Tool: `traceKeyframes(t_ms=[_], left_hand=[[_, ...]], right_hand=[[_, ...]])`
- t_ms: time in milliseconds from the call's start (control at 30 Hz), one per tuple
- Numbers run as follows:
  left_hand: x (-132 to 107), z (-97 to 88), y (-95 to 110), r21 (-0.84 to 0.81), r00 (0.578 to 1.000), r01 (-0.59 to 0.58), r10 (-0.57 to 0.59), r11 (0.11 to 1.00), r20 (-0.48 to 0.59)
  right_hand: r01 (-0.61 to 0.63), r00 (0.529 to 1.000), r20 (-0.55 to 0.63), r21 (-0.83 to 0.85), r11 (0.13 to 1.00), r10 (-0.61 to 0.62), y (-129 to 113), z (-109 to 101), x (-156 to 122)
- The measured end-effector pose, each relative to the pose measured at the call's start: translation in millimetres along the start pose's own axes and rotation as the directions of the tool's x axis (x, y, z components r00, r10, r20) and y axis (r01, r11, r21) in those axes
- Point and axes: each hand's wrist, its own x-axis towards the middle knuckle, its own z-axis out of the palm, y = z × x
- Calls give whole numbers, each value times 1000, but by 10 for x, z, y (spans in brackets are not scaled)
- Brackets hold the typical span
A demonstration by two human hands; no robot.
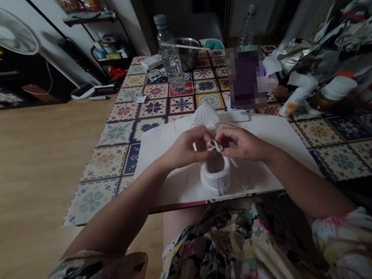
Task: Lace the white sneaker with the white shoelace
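A white sneaker [215, 183] with a lilac heel strip stands on a white sheet [174, 190], its heel toward me and its toe pointing away. Above the shoe's opening, a looped white shoelace [215, 145] is pinched between my two hands. My left hand [190, 147] closes thumb and fingers on the lace from the left. From the right, my right hand [238, 142] grips the lace in the same way. One lace end hangs down on the shoe's right side. The tongue and lace holes are mostly hidden behind my fingers.
A clear plastic bottle [172, 60] and a metal pot [189, 51] stand at the back of the patterned tablecloth [107, 159]. A blurred dark upright object [248, 76] is behind the sheet. On the right lie a white tube [298, 95], a jar [330, 94] and piled bags.
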Motion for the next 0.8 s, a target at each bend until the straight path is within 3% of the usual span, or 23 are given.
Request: traceKeyframes(t_ms=[500,800], left_hand=[[8,37,13,7,999,-31,31,999,-32],[4,34,-30,-94,1000,9,-9,996,-8]], right_hand=[[4,1000,26,64,998,-6,36,1,32],[-1,1000,8,80,997,1,50,12,19]])
